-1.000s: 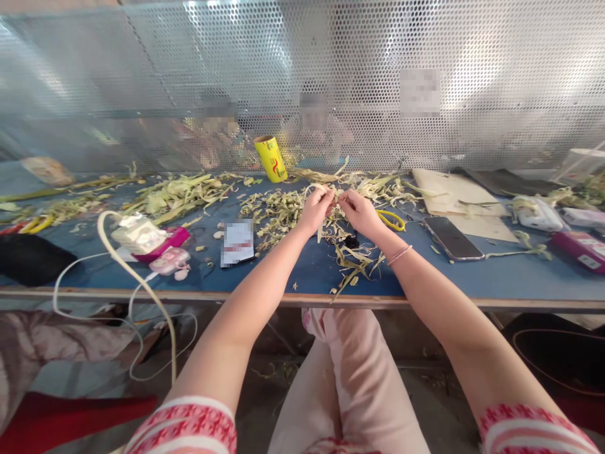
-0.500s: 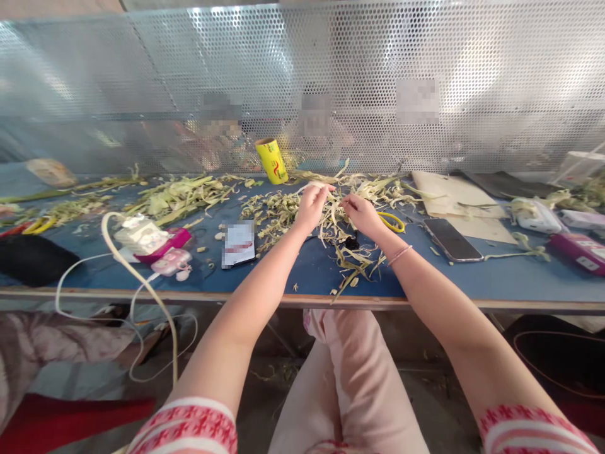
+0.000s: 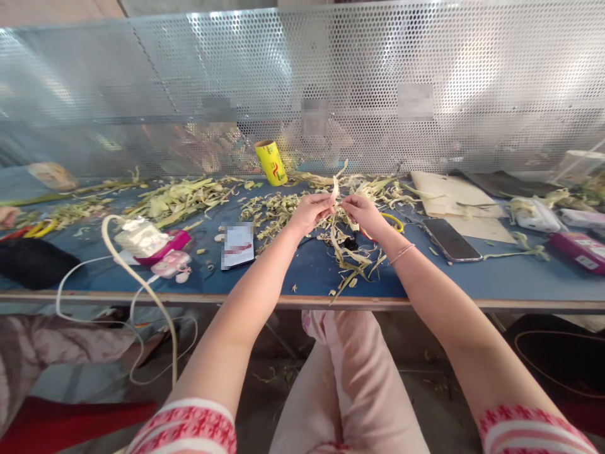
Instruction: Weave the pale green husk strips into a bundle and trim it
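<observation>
My left hand point(image 3: 311, 213) is closed in a pinch on a pale husk strip point(image 3: 335, 188), whose end stands up above the fingertips. Close by on the right, my right hand point(image 3: 363, 214) also pinches, but what lies between its fingers is too small to make out. Both hands are over a loose heap of dry, yellow-green husk strips point(image 3: 278, 211) on the blue table point(image 3: 265, 277). A yellow loop point(image 3: 394, 222) shows behind my right wrist. Beneath the hands lies a small black object point(image 3: 350, 243), partly covered by strips.
A yellow tube point(image 3: 271, 164) stands tilted against the perforated metal screen point(image 3: 302, 69). Phones lie left point(image 3: 237, 246) and right point(image 3: 452, 239). A white charger point(image 3: 142, 236) with cables is at left, cardboard point(image 3: 447, 195) at right. Another person's hand point(image 3: 8, 216) shows at far left.
My left hand has turned and dropped slightly, and the pale strip now stands upright from its fingertips. My right hand has stayed nearly in place.
</observation>
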`<state>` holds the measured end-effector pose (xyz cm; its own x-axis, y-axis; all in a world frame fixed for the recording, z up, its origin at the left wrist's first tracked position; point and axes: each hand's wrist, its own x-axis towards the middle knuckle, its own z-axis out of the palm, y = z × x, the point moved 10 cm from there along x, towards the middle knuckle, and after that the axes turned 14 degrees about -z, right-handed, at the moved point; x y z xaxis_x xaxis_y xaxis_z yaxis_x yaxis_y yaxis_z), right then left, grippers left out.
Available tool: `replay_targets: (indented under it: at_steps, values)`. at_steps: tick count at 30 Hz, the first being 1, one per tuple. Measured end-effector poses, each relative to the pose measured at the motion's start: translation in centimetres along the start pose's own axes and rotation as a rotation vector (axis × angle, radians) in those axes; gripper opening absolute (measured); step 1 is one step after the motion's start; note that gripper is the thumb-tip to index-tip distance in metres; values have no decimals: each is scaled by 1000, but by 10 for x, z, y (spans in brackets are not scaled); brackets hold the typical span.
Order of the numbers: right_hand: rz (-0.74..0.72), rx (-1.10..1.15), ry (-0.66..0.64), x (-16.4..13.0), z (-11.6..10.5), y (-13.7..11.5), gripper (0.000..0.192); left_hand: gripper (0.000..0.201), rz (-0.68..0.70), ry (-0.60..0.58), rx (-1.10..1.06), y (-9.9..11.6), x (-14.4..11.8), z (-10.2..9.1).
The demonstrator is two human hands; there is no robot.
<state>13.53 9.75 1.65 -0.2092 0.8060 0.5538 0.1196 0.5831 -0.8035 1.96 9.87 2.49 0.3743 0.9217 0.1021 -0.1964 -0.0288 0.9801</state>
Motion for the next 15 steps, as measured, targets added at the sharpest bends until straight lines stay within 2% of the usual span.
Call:
replay_targets:
  at_steps: [7,10,15]
  values:
    - [19,189,82,-2,-4,-5,18,17,-37,-35,-16,-7,3,1]
    - [63,324,91,-3,-1,-6,24,13,-87,-5,-2,-13,6,-2]
    - [111,437,87,-5,3,-5,42,12,-83,25,1,-11,5,-2]
